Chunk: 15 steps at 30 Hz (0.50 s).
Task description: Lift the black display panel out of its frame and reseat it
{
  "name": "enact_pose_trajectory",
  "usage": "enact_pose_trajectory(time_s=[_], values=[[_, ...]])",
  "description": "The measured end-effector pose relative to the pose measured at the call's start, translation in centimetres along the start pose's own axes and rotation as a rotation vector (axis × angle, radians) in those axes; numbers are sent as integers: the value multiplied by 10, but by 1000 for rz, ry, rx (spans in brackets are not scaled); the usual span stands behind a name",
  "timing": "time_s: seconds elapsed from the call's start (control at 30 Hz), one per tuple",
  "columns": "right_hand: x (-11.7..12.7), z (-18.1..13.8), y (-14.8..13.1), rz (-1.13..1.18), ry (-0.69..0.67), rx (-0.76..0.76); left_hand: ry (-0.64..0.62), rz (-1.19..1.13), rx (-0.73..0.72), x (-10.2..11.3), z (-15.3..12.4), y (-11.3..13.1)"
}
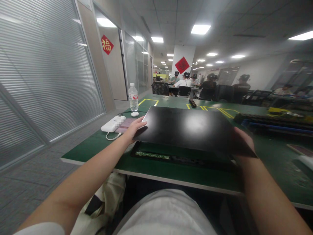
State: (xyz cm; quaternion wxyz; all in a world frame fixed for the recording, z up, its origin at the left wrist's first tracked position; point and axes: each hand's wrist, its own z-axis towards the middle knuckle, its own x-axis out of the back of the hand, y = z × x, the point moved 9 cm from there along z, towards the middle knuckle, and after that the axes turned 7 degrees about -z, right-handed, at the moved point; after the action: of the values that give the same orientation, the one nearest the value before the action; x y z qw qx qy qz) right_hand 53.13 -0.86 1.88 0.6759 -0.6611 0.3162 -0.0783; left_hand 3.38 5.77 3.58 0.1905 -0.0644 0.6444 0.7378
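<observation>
A wide black flat panel with a glossy face (188,127), which looks like a display screen, is held tilted above the green table. My left hand (135,129) grips its left edge, thumb on top and the other fingers mostly hidden. At the right edge my right hand (244,140) closes round the panel, its fingers partly hidden and blurred. Beneath the panel's near edge, a dark frame with a green circuit board strip (153,155) lies on the table; most of it is covered.
The green table (90,148) bears a water bottle (133,98), a white power bank with cable (113,124), a round white case (134,114) and a pinkish phone-like slab (126,125). Dark and blue strips (271,125) lie right. Several people sit at tables beyond.
</observation>
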Motion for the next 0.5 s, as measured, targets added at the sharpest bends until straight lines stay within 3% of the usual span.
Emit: enact_pose_trajectory(time_s=[0.3, 0.5], values=[[17, 2, -3, 212, 143, -52, 47, 346, -70, 5, 7, -7], [21, -2, -14, 339, 217, 82, 25, 723, -161, 9, 9, 2]])
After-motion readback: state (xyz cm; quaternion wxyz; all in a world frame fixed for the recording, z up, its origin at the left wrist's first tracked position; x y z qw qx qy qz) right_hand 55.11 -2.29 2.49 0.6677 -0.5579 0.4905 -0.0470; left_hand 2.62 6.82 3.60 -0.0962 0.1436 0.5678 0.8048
